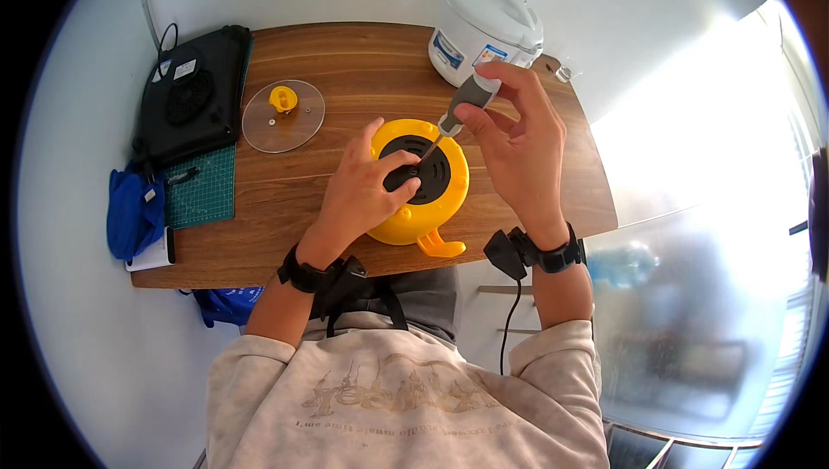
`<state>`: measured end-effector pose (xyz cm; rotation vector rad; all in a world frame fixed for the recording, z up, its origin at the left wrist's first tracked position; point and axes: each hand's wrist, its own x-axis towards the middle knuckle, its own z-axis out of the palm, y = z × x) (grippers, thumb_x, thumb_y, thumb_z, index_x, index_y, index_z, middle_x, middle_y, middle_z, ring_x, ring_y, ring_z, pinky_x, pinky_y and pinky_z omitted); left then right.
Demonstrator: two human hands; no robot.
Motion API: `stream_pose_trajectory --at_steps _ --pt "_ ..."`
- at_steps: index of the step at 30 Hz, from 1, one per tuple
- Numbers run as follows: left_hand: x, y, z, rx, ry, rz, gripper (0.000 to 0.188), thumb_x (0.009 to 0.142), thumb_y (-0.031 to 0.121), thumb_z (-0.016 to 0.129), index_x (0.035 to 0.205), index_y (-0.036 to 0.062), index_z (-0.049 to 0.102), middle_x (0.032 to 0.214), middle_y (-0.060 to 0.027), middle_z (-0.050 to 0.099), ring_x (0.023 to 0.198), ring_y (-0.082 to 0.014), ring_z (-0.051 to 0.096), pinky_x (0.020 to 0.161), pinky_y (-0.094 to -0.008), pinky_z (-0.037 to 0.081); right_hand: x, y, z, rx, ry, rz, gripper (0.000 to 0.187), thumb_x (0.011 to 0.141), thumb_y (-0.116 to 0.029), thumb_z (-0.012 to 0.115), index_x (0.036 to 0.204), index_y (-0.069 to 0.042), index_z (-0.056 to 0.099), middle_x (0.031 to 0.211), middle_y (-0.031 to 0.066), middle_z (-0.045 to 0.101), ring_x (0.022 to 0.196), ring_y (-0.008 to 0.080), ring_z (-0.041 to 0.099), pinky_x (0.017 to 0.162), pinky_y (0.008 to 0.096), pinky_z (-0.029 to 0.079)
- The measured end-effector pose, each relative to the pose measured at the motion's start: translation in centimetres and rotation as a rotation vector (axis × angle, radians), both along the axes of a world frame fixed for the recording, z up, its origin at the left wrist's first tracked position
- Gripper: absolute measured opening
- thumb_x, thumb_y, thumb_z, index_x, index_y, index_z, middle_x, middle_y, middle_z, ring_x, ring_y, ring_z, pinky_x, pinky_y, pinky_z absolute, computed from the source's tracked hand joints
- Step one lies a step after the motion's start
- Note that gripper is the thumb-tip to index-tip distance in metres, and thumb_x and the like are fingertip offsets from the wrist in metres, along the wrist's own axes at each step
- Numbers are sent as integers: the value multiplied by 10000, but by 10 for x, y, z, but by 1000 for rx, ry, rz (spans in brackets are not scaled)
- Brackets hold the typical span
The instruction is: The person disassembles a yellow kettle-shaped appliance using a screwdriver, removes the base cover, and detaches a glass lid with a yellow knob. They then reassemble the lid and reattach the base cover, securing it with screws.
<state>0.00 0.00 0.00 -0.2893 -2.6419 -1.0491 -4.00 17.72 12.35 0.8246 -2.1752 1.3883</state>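
Observation:
A round yellow pot-like appliance [452, 201] lies bottom up near the table's front edge, its black slotted base plate [439, 177] facing me and a yellow handle [442, 246] pointing toward me. My right hand [524, 136] grips a screwdriver [469, 104] by its grey and white handle. The shaft slants down to the middle of the base plate. My left hand [363, 188] rests on the appliance, fingers spread, with thumb and forefinger on either side of the screwdriver's tip. Whether a screw sits under the tip is too small to tell.
Left of the appliance lies a clear round lid [302, 128] with a yellow knob [283, 99] and small parts on it. A black vented appliance [190, 93], a green cutting mat [203, 193] and a blue pouch [136, 210] sit farther left. A white rice cooker [488, 15] stands at the back right.

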Motion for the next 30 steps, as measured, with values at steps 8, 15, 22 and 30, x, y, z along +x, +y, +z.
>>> stream_pose_trajectory --at_steps 8,15,22,30 --pt "1 1 -1 -27 1 4 295 855 340 758 1128 231 737 1524 -209 387 1374 -406 431 1106 -467 428 0 1 -4 -43 -1 -58 403 821 43 777 1191 -62 656 1112 87 656 1005 193 680 802 329 652" --pt "0 0 -1 -31 1 5 297 859 345 755 1130 224 740 1520 -209 396 1373 -403 433 1106 -466 428 -1 4 -5 -53 -37 -61 406 806 75 769 1174 -52 656 1129 87 645 1001 201 685 804 315 650" --pt "1 -1 1 -32 -49 -5 297 890 371 732 1153 235 737 1556 -180 367 1419 -371 387 1149 -497 378 11 -6 0 2 55 17 380 808 96 751 1150 -47 665 1117 92 641 940 217 710 809 306 645" --pt "0 -2 0 -14 -37 -10 295 885 373 736 1145 235 747 1555 -181 368 1422 -369 383 1148 -497 379 13 -7 -1 68 128 6 382 793 60 782 1141 -64 686 1095 86 642 885 216 702 781 298 631"
